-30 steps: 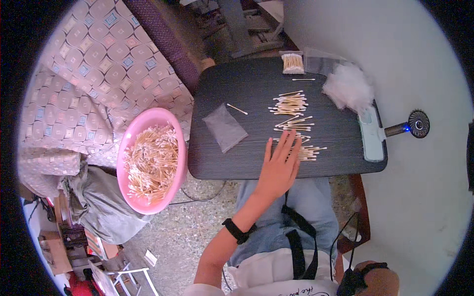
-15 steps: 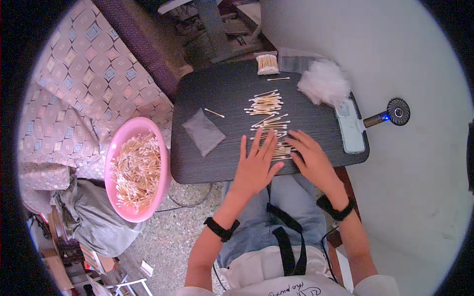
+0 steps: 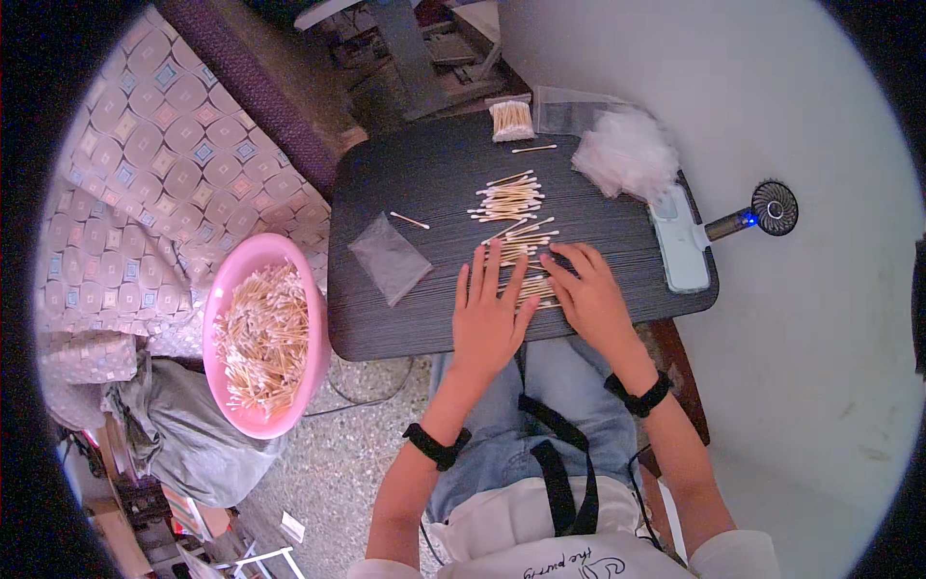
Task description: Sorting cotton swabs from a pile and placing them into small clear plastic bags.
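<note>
My left hand lies palm down over the left ends of cotton swabs, fingers stretched and apart. My right hand is at their right ends, its fingers also spread and slightly bent. Between the hands lies the nearest group of swabs, roughly side by side. Just beyond, a middle group is partly hidden by my fingers. A farther heap of swabs lies in a looser row. Neither hand grips anything that I can see.
A black table carries an empty clear bag, a filled swab pack, a heap of clear bags and a pale phone. Beside it are a small fan and a pink basin full of swabs.
The whole view has shifted slightly. My right fingers have moved a little farther over the middle swabs, and the left fingers have spread differently. The swab groups look much the same.
</note>
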Tool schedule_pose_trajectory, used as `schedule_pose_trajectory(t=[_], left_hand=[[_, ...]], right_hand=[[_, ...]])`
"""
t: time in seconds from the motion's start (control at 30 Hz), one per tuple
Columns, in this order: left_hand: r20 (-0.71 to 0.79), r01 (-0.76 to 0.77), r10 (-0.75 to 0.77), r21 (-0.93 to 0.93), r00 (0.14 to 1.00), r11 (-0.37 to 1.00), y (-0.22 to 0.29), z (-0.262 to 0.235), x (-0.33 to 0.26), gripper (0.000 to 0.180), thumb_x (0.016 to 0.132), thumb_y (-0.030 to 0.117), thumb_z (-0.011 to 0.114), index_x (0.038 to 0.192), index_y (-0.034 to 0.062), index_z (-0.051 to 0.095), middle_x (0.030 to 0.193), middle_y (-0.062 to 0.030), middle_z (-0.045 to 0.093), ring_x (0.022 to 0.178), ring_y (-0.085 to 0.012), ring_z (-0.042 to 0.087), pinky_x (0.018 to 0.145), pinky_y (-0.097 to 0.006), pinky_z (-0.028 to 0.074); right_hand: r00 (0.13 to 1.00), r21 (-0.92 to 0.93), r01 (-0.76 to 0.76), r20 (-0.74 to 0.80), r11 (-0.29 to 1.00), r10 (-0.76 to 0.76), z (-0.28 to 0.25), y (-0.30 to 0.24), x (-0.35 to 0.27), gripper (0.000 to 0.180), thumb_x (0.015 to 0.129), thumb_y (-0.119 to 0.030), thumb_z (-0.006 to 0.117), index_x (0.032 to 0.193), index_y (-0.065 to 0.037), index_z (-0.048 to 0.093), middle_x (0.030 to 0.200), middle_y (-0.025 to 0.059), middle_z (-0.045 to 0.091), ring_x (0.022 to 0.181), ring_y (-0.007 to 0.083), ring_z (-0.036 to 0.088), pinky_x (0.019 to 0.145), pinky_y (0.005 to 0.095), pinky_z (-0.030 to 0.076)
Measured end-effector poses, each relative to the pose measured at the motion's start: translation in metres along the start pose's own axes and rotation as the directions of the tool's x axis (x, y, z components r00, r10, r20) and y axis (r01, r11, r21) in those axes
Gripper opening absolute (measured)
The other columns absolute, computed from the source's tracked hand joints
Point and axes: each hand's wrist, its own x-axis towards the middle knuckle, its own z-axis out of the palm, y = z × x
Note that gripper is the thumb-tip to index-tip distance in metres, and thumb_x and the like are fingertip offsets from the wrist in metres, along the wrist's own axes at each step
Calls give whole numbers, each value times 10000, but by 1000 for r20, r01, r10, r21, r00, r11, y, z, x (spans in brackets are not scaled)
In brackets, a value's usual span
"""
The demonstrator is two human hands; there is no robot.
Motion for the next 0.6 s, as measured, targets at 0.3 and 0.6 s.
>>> schedule_pose_trajectory(t=[0.3,0.6], left_hand=[[-136,13,-35,-157,990,988,-9,4,-2,306,919,204,497,1177,52,562,1401,-191,367,1300,-368,343,1072,-456,268],[-207,101,-196,-397,958,912,-12,4,4,129,816,73,633,923,16,589,1253,-187,487,1209,-385,443,1010,-414,359]], right_hand=[[995,111,-72,-58,991,78,3,2,-3,259,818,-53,600,1073,-63,640,1202,120,547,1131,315,492,963,401,404],[984,250,-123,-97,960,151,3,6,-3,168,810,-38,598,972,-42,643,1162,103,569,1097,307,513,943,393,406]])
